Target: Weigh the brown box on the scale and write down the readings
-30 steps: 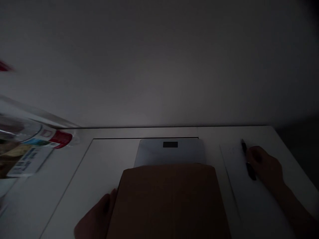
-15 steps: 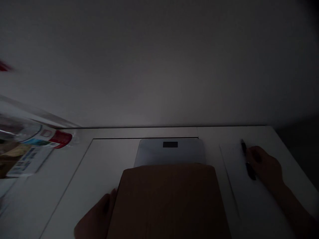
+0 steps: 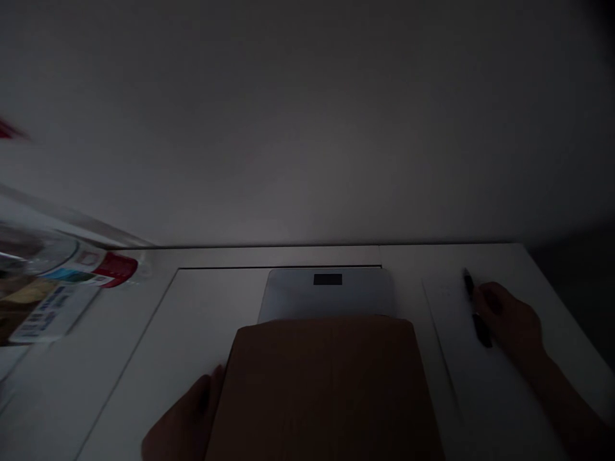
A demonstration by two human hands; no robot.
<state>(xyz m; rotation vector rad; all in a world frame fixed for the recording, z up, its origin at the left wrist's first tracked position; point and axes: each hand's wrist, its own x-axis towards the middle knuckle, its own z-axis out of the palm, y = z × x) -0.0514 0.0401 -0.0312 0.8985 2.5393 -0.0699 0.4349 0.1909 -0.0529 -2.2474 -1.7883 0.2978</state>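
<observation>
In dim light a brown cardboard box [image 3: 327, 390] stands over the near part of a flat pale scale [image 3: 288, 294], whose dark display [image 3: 327, 280] shows no readable figures. My left hand [image 3: 185, 416] is curled against the box's left side; some of its fingertips are hidden there. At the right, my right hand [image 3: 512, 320] is closed in a pinch around the middle of a black pen [image 3: 482, 331]. Beneath that hand lies a sheet of white paper [image 3: 461, 371] with faint marks near its top.
Clear plastic packaging with a red and white label [image 3: 118, 269] lies at the left, beside a printed box [image 3: 48, 314]. The white tabletop [image 3: 154, 358] meets a plain wall [image 3: 307, 141] at the back. Its right edge slopes away toward a dark area.
Almost nothing differs. The view has shifted very slightly; both hands, the cardboard box and the pen keep their places.
</observation>
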